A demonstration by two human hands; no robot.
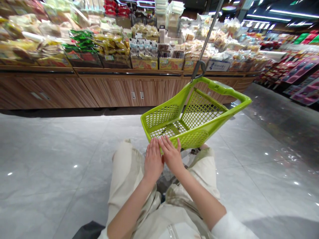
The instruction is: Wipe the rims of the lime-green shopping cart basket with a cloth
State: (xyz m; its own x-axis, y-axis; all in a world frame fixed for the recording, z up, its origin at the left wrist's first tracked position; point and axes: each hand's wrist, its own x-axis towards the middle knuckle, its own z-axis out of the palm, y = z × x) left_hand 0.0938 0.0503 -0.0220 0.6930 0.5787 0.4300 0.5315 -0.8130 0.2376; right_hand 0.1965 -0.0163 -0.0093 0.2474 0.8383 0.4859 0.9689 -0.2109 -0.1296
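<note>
A lime-green plastic shopping basket (195,139) with mesh walls is in front of me, tilted, its thick handle at the upper right. My left hand (153,161) lies flat at the basket's near corner, fingers stretched forward and close together. Beside it, my right hand (171,154) rests on or just by the near rim, its fingers straight and the thumb side against the left hand. Neither hand is wrapped round the rim. Whether the fingertips press on the plastic I cannot tell. Behind the basket a thin grey pole (209,35) rises from a grey hook-like piece (199,69).
My knees in pale trousers (124,176) flank the hands. Beyond the basket runs a wooden cabinet (112,89) topped with several bins of packaged snacks (143,48). More shelves (299,73) stand at the far right. The floor (50,159) is grey polished tile.
</note>
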